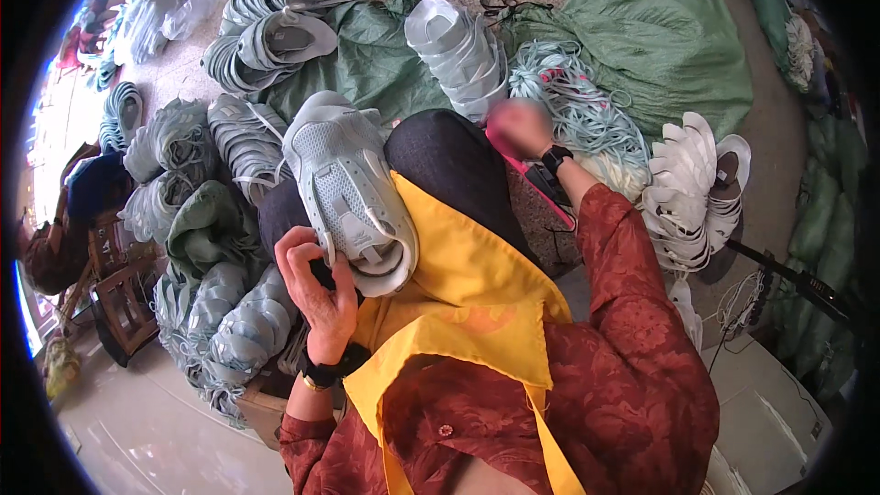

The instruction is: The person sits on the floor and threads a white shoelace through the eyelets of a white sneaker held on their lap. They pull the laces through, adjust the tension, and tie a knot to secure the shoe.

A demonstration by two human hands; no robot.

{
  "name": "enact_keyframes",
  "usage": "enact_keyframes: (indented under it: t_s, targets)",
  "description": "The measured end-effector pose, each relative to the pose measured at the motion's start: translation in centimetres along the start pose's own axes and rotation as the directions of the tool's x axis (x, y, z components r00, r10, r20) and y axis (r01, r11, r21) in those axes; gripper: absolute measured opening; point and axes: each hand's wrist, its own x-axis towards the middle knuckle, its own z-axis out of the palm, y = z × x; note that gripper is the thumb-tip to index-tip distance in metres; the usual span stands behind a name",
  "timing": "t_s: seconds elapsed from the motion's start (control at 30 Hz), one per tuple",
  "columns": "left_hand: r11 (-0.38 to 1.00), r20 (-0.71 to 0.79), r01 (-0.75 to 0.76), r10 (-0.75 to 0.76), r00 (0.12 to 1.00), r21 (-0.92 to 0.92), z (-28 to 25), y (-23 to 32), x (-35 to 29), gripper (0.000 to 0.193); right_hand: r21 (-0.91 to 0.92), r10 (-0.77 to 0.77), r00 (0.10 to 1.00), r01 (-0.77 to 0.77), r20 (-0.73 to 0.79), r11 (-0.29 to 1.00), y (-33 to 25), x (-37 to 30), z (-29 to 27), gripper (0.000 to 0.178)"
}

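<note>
Across my lap lies a pale grey-blue shoe upper (335,165), its toe pointing away and its heel collar towards me. My left hand (319,298) grips the collar edge between thumb and fingers. My right arm reaches forward, and my right hand (532,133) is beside a pile of pale blue shoelaces (587,92). A blur covers that hand's fingers, so what they hold, if anything, is hidden. Under the right wrist shows a pink and black slipper (552,192). A yellow apron (458,257) covers part of my lap.
Nested shoe uppers (284,41) sit at the far left, with another stack (463,60) ahead. Bundles of grey uppers (252,321) crowd my left side. White uppers (683,183) stand at right. A large green sack (660,27) lies far right; a dark rod (797,280) juts in.
</note>
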Motion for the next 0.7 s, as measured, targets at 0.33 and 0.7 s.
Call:
enact_keyframes:
  t_s: [0.33,0.7]
  targets:
    - [1.0,-0.027,-0.014,0.014,1.0,-0.023,0.1,-0.2,-0.1,0.026,0.3,0.437,0.898,-0.433,0.058,0.85,1.0,-1.1,-0.3,0.024]
    - [0.991,-0.001,0.028,-0.028,1.0,-0.13,-0.9,0.5,0.5,0.027,0.537,0.03,0.999,-0.048,0.042,0.842,-17.7,-8.1,-8.6,0.016]
